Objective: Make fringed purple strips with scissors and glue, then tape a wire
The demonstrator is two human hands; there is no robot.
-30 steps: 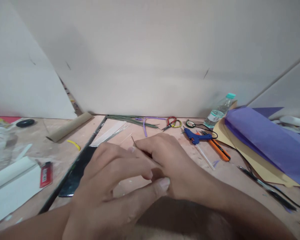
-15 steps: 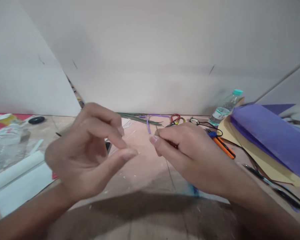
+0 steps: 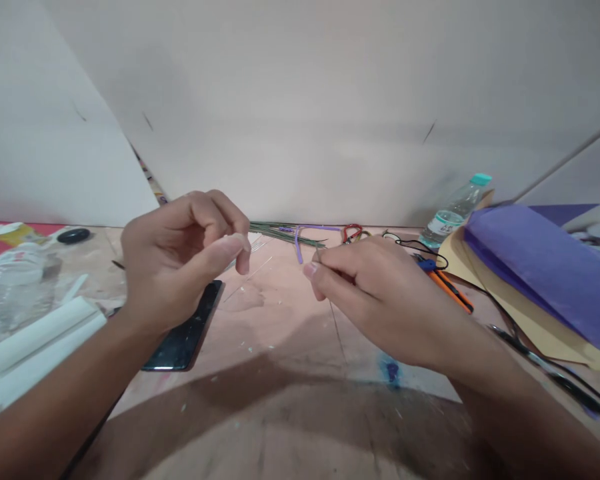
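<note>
My right hand (image 3: 375, 287) pinches a thin wire (image 3: 337, 328) between thumb and forefinger, with one end running down toward the table. My left hand (image 3: 185, 260) is raised to the left of it, thumb pressed against curled fingers; whether anything tiny is between them I cannot make out. Beyond the hands lie a bundle of green stem wires (image 3: 285, 233) and a bent purple strip (image 3: 299, 245). Red-handled scissors (image 3: 351, 232) are partly hidden behind my right hand. Below my left wrist a black phone (image 3: 185, 343) lies on the table.
Right: an orange utility knife (image 3: 453, 291), a water bottle (image 3: 450, 217), purple paper (image 3: 545, 267), and a black-handled tool (image 3: 545, 367). Left: a clear plastic bottle (image 3: 13, 283), white paper (image 3: 35, 353), and a black oval object (image 3: 73, 236). A white panel (image 3: 300, 120) stands behind.
My left hand has drawn back and turned, its fingers curling in further, so more of the phone shows. My right hand keeps its pinch on the wire almost in place.
</note>
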